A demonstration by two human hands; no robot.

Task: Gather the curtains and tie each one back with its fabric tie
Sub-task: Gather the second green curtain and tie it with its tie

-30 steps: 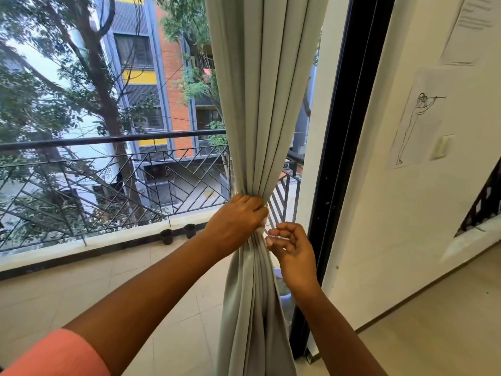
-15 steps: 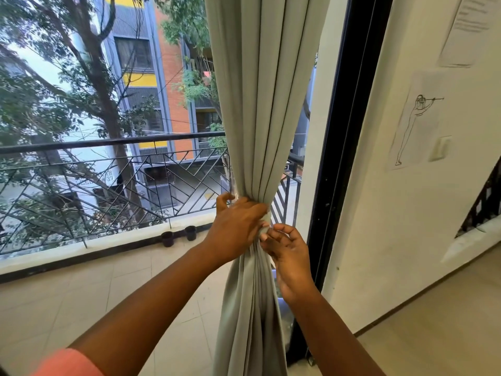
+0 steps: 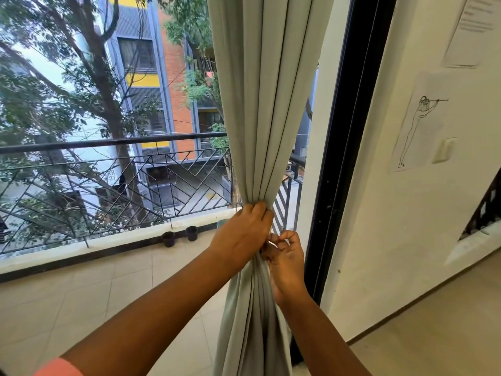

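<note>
Writing readable beyond the curtain (image 3: 267, 104) is only "37" on a wall behind the balcony railing (image 3: 113, 141); the papers (image 3: 473, 28) on the cream wall right of the curtain are too blurred. Pale grey curtain hangs vertically beside the black door frame (image 3: 349, 131), bunched at its waist. Left hand (image 3: 244, 234) grasps the gathered folds; right hand (image 3: 284, 256), just beside, pinches fabric at the bunch. Tiled balcony floor lies beyond.

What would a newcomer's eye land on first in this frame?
The pale grey curtain, hanging down the middle and pinched into a tight waist. There the left hand grips the gathered folds while the right hand, just below and to the right, has its fingers curled against the fabric. Behind at left, a black balcony railing fronts trees and an orange building.
</note>
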